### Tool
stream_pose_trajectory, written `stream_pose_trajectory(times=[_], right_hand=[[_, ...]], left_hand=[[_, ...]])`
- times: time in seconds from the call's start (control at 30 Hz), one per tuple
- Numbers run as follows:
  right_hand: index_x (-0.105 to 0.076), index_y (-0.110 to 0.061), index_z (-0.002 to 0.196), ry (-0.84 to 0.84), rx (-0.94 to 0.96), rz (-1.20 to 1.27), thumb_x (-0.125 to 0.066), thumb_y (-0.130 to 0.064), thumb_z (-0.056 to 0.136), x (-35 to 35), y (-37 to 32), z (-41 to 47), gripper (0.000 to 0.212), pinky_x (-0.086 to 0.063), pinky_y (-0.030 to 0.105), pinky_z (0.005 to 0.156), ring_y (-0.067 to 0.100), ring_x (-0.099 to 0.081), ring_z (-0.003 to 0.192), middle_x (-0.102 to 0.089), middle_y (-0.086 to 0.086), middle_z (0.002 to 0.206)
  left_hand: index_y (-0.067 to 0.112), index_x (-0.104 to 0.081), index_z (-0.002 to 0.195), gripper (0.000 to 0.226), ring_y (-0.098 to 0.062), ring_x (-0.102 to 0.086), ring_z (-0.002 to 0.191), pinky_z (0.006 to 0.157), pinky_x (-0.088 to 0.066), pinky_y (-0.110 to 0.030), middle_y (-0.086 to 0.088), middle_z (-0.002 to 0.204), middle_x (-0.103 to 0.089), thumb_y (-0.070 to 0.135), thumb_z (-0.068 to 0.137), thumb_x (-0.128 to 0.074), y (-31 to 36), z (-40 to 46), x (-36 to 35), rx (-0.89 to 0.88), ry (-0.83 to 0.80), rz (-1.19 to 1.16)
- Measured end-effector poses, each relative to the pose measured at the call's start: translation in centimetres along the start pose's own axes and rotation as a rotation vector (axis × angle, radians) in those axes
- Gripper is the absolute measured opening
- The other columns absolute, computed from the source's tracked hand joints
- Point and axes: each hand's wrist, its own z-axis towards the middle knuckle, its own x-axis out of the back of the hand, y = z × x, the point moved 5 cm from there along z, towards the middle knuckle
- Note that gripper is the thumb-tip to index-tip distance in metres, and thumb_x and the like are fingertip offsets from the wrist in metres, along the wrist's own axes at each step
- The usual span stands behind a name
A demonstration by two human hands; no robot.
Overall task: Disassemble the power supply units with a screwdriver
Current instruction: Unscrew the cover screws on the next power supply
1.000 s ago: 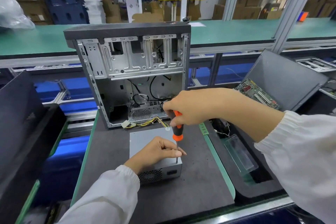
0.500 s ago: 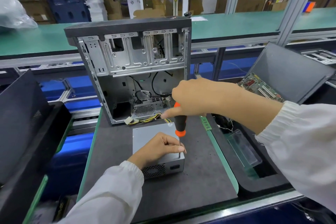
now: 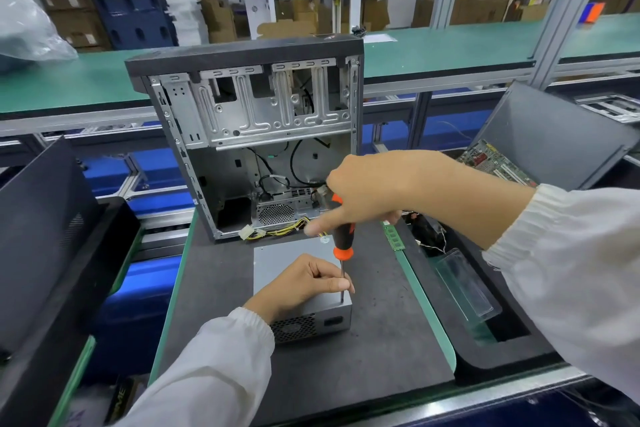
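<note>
Open PC case [image 3: 249,135] stands upright at the far edge of the dark desk [image 3: 381,340], gutted, yellow cable bundle [image 3: 284,229] spilling out of its bottom toward the front

Power supply unit [image 3: 284,253] lies flat mid-desk just in front of the case, fan grille facing the near edge

Right hand [image 3: 367,191] is clenched round the orange-black handle of the screwdriver [image 3: 343,243], index finger stuck out to the left. Shaft is near vertical, tip down at the unit's near right corner

Left hand [image 3: 304,281] rests on top of the unit, fingertips pinching the shaft low down to steady it

Versus a second ago: the tool sits at the same corner, shaft a bit straighter, and the right index has gone from curled to extended. Looks like a regrip between turns, so my read is this corner screw is mid-removal, not out yet. Cover is on, screw itself too small to see. Early in the teardown, remaining screws still to do

Memory stick [image 3: 394,237] lies at the desk's right edge
</note>
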Motion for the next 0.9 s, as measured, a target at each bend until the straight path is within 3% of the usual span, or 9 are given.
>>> stream_pose_trajectory(times=[0.1,0.2,0.3,0.4,0.47,0.53,0.63,0.77,0.9], right_hand=[[-0.046,-0.011,0.067,0.077,0.028,-0.076,-0.03,-0.067,0.091,-0.2,-0.3,0.6,0.063,-0.034,0.025,0.043,0.018,-0.056,0.046,-0.057,0.003,0.046],[-0.052,-0.01,0.089,0.054,0.085,-0.076,-0.036,-0.05,0.099,-0.4,-0.3,0.8,0.045,-0.034,0.027,0.045,0.024,-0.06,0.065,-0.064,0.01,0.082],[-0.045,-0.018,0.108,-0.091,0.159,0.094,-0.05,-0.028,0.098,-0.9,-0.2,0.8,0.015,-0.05,0.035,0.062,0.028,-0.062,0.083,-0.056,0.006,0.094],[-0.045,-0.021,0.11,-0.152,0.227,0.129,-0.058,-0.009,0.091,-0.6,-0.3,0.6,0.026,-0.051,0.039,0.076,0.027,-0.056,0.091,-0.046,-0.003,0.093],[-0.047,-0.022,0.115,-0.158,0.238,0.145,-0.066,-0.019,0.088,-0.3,-0.4,0.4,0.033,-0.053,0.038,0.076,0.025,-0.059,0.09,-0.048,-0.004,0.095],[-0.048,-0.024,0.117,-0.137,0.179,0.197,-0.067,-0.049,0.083,-0.3,-0.2,0.3,0.047,-0.054,0.034,0.066,0.017,-0.068,0.074,-0.051,-0.005,0.088],[-0.056,-0.015,0.101,-0.06,-0.005,0.119,-0.045,-0.081,0.073,-0.3,0.4,0.5,0.073,-0.045,0.021,0.046,0.013,-0.064,0.042,-0.067,0.002,0.068],[-0.048,-0.008,0.069,-0.022,-0.048,0.057,-0.031,-0.076,0.084,-0.5,0.6,1.1,0.072,-0.043,0.026,0.05,0.018,-0.061,0.041,-0.057,0.005,0.037],[-0.052,-0.009,0.083,-0.014,0.055,0.022,-0.039,-0.055,0.096,-0.4,-0.1,0.9,0.049,-0.043,0.022,0.046,0.014,-0.056,0.039,-0.065,0.005,0.053]], left_hand=[[0.0,-0.076,0.09,0.017,-0.011,-0.062,0.086,0.089,-0.047,-0.022,-0.003,0.087,-0.072,0.015,0.089,-0.068,0.0,0.0,0.0,-0.002,0.012,0.019],[0.005,-0.077,0.088,0.013,-0.01,-0.063,0.088,0.088,-0.047,-0.018,-0.001,0.087,-0.073,0.015,0.09,-0.068,0.1,0.0,0.0,0.0,0.016,0.01],[0.009,-0.078,0.088,0.012,-0.014,-0.062,0.089,0.089,-0.046,-0.022,-0.011,0.091,-0.072,0.016,0.09,-0.068,0.2,0.0,0.0,-0.003,0.019,0.006],[0.01,-0.078,0.088,0.013,-0.013,-0.061,0.089,0.088,-0.046,-0.021,-0.005,0.091,-0.073,0.017,0.09,-0.067,0.2,0.0,-0.1,-0.003,0.012,0.014],[0.006,-0.077,0.089,0.014,-0.012,-0.062,0.09,0.089,-0.046,-0.021,-0.001,0.09,-0.073,0.016,0.09,-0.068,0.2,0.0,-0.1,0.001,0.01,0.014],[0.004,-0.077,0.089,0.015,-0.012,-0.062,0.09,0.089,-0.046,-0.02,-0.002,0.089,-0.073,0.016,0.09,-0.068,0.2,-0.1,0.0,-0.004,0.012,0.019],[0.009,-0.078,0.087,0.013,-0.013,-0.063,0.09,0.09,-0.048,-0.023,-0.007,0.09,-0.073,0.019,0.088,-0.07,0.3,-0.1,0.0,-0.01,0.023,0.026],[0.012,-0.079,0.087,0.015,-0.025,-0.057,0.087,0.091,-0.047,-0.036,-0.029,0.095,-0.067,0.026,0.085,-0.073,0.3,-0.1,0.0,-0.014,0.03,0.021],[0.017,-0.08,0.086,0.015,-0.027,-0.046,0.083,0.086,-0.042,-0.033,-0.039,0.085,-0.056,0.03,0.083,-0.074,0.3,-0.1,0.0,-0.006,0.034,0.017]])
